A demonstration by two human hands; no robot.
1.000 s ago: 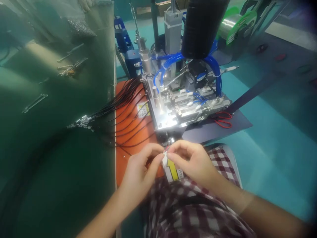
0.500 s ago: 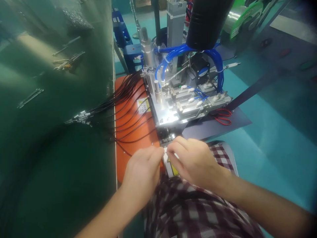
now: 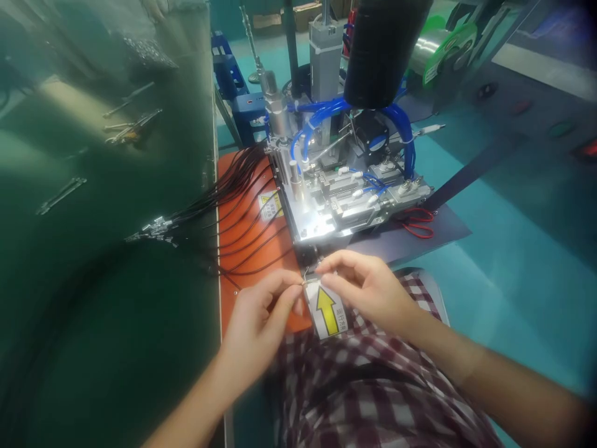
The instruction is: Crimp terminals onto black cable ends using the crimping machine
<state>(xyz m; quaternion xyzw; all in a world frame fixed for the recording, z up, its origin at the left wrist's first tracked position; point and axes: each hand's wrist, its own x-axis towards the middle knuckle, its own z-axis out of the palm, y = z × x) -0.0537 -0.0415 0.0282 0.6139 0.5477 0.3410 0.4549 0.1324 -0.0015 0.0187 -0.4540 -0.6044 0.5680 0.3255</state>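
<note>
My left hand [image 3: 261,311] is closed in a pinch over the edge of the orange plate [image 3: 252,214]. A thin, pale wire-like piece [image 3: 310,281] shows at its fingertips, too small to make out well. Just to the right, my right hand [image 3: 364,283] has thumb and forefinger slightly apart, with nothing visible held between them. Both hands are in front of the metal fixture [image 3: 321,227]. Below the fingertips lies a white label [image 3: 342,305] with a yellow arrow. Black cables [image 3: 242,171] cross the orange plate into the fixture's side.
Bundled cable ends with metal tips [image 3: 158,229] lie on the dark green table [image 3: 116,348] at left. Blue air tubes [image 3: 410,146] arch over the fixture below a black cylinder [image 3: 385,53]. A green wire spool [image 3: 431,56] and red-handled scissors [image 3: 418,224] are at right.
My hands have moved slightly apart, uncovering more of the arrow label. My right thumb and forefinger have opened from their pinch. The view has shifted a little.
</note>
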